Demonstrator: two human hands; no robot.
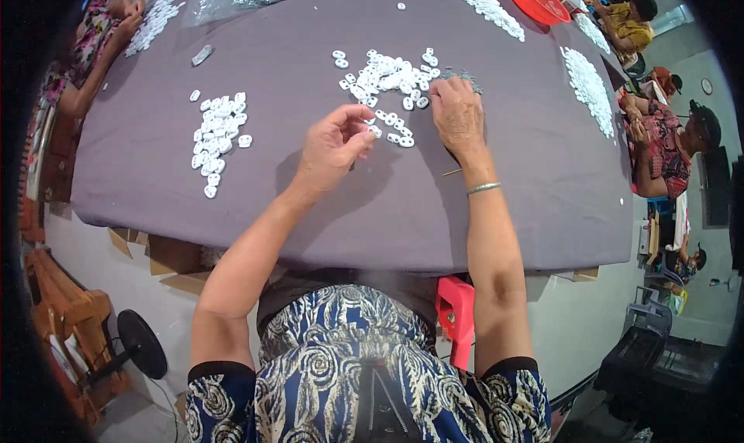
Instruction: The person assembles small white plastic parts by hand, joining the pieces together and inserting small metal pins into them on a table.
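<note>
My left hand (333, 148) is closed in a pinch, thumb and forefinger on a small white oval piece with dark holes (376, 131). Several like pieces (394, 120) lie just beyond its fingertips. Past them is a loose heap of white pieces (391, 72). My right hand (459, 117), a bangle on its wrist, has its fingers bent down at the edge of a small pile of tiny grey-green bits (470, 80). Whatever its fingertips grip is hidden. A thin brownish stick (452, 172) lies beside that wrist.
Another group of white pieces (219, 137) lies to the left on the grey cloth (132, 156). Farther back are a clear plastic bag (232, 0), a red basket (539, 1) and long white heaps (589, 90). Other people sit along both sides of the table.
</note>
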